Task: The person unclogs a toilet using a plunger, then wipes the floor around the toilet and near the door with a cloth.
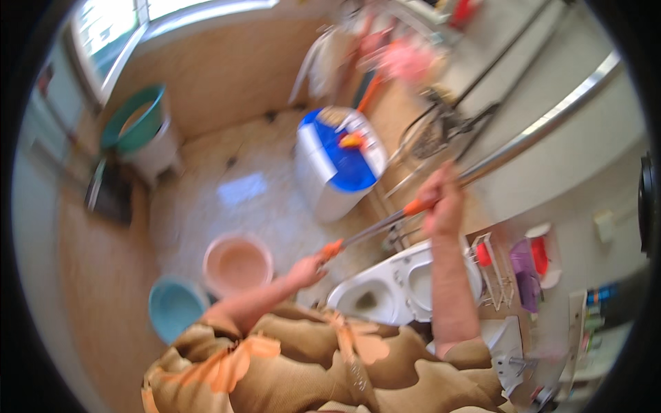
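Observation:
A long metal pole with orange grips [374,227] runs slantwise across the view in front of me. My left hand [308,269] is closed on it near the lower orange part, above the pink basin. Further up the pole, my right hand [441,199] grips it beside the other orange section, with the forearm passing over the toilet. The pole's silvery upper length [542,129] reaches toward the top right. Its lower end is hidden at my left hand, and what is fixed to the pole, if anything, cannot be told.
A white toilet [367,299] stands close below my right arm. A pink basin [238,263] and a blue basin [175,308] sit at left. Beyond stands a white tub with a blue lid [348,160]. A green basin [135,121] rests on a stool near the open window.

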The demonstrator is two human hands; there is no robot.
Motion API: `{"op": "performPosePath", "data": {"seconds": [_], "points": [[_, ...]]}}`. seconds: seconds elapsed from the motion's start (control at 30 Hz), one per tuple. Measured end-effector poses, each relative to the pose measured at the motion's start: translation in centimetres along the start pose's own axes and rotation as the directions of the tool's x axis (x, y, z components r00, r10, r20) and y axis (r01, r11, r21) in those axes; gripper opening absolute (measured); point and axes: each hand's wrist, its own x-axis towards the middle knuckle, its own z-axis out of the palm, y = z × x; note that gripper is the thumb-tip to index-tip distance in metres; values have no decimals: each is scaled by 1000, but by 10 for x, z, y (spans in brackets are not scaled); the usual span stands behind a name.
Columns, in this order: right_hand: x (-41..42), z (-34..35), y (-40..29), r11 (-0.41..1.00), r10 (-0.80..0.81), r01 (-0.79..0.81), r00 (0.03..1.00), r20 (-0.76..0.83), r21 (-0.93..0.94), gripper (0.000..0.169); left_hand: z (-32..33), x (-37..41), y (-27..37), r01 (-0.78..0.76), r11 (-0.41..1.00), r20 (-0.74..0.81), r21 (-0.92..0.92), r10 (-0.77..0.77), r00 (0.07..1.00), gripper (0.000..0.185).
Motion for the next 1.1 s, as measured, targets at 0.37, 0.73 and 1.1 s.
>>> {"op": "performPosePath", "data": {"seconds": [0.37,0.73,1.1], "points": [[-76,-15,-39,983,-135,67,895,424,172,36,82,-160,-22,418,908,3,-15,-418,908,39],[-120,-3,-72,961,-118,-73,768,630,268,24,116,-243,-31,547,830,-125,-106,-557,821,37],[-165,158,-107,947,-290,49,554,780,317,50,22,-347,-77,329,803,-481,-497,-570,666,33]]}}
